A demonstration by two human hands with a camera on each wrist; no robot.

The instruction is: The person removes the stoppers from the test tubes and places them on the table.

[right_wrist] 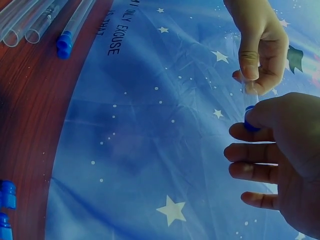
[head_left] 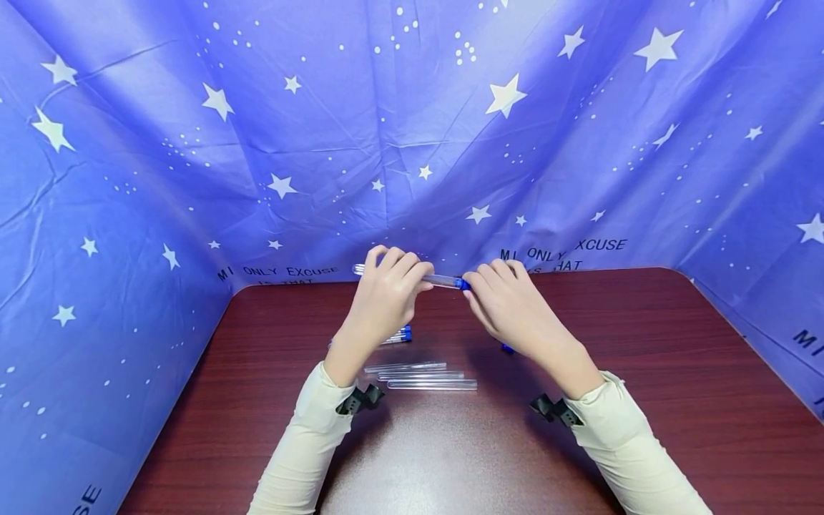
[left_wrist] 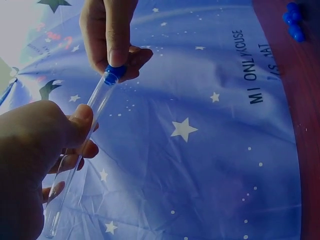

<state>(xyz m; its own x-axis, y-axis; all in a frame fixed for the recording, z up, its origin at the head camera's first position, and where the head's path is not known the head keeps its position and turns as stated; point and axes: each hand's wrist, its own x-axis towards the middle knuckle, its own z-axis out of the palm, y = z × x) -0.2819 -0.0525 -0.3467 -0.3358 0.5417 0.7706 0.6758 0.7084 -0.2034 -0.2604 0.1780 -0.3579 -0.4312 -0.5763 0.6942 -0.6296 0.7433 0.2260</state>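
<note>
Raised over the far part of the table, my left hand (head_left: 385,292) grips a clear test tube (head_left: 444,280) around its middle. In the left wrist view the tube slants, its rounded end low and its mouth up by the other hand. My right hand (head_left: 511,300) pinches a blue stopper (left_wrist: 116,71) between thumb and forefinger. The stopper sits at the tube's mouth, its lower part inside the glass. The remaining right fingers are spread apart in the right wrist view (right_wrist: 257,152).
Three uncapped tubes (head_left: 431,385) lie side by side on the dark red table (head_left: 644,343). Behind the left wrist are tubes with blue stoppers (head_left: 404,334). Loose blue stoppers (left_wrist: 294,22) lie under the right hand. A starry blue curtain (head_left: 386,107) encloses the table's back and sides.
</note>
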